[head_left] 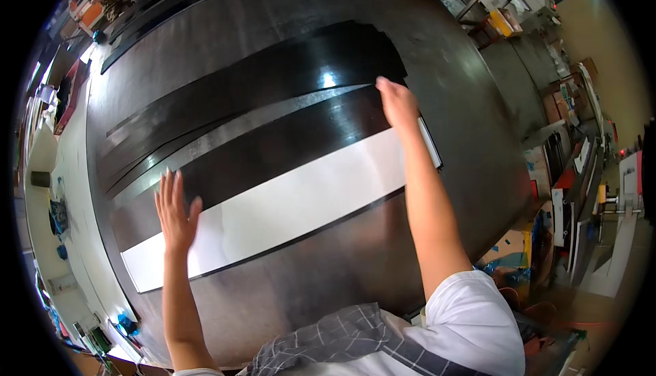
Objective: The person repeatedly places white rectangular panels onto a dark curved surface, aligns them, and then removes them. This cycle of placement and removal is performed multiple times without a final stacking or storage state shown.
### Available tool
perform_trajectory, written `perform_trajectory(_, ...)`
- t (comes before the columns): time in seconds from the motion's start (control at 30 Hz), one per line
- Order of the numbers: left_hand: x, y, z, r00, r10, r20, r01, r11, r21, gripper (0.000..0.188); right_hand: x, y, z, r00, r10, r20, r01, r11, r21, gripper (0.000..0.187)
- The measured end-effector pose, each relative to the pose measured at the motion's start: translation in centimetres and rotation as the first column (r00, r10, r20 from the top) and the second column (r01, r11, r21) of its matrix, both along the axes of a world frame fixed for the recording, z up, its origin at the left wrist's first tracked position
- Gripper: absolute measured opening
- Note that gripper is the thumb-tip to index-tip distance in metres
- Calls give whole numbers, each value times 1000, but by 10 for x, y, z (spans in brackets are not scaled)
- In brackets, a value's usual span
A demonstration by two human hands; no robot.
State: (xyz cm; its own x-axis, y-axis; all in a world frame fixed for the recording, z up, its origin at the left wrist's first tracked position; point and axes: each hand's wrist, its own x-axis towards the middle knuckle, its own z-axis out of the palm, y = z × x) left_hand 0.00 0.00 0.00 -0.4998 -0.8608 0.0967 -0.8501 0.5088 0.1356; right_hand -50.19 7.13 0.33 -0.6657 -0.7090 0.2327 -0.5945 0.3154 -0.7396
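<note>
head view: left hand (178, 217) spreads its fingers wide, right hand (398, 104) curls, grip i can't tell; uneven pressure could skew the long, flat black strip (273, 152).

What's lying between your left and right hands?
In the head view, a long black strip lies between the left hand and right hand, alongside a white strip.

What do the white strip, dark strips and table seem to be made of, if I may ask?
White strip: perhaps coated board or plastic, satin, evenly smooth. Dark strips: possibly plastic or rubber, glossy, with glare. Table: probably metal, dull sheen, with blurry reflections.
</note>
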Motion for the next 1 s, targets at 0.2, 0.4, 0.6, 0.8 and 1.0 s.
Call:
perform_trajectory(0.2,-13,88,-3,993,74,90,-85,989,121,76,-64,125,-39,898,-90,-432,248,913,324,40)
perform_trajectory(0.4,-31,101,-4,992,120,37,-123,984,126,74,-78,139,-23,966,-177,-187,225,934,279,39)
perform_trajectory(0.6,-24,131,10,995,100,-17,-98,992,84,80,-57,187,104,876,285,389,-265,959,-104,22)
perform_trajectory(0.8,2,187,6,998,69,12,-70,980,188,81,-57,253,93,715,298,632,-245,954,-173,23)
perform_trajectory(1.0,13,303,-3,998,59,22,-63,958,278,83,-69,338,-14,657,-39,753,-160,969,190,24)
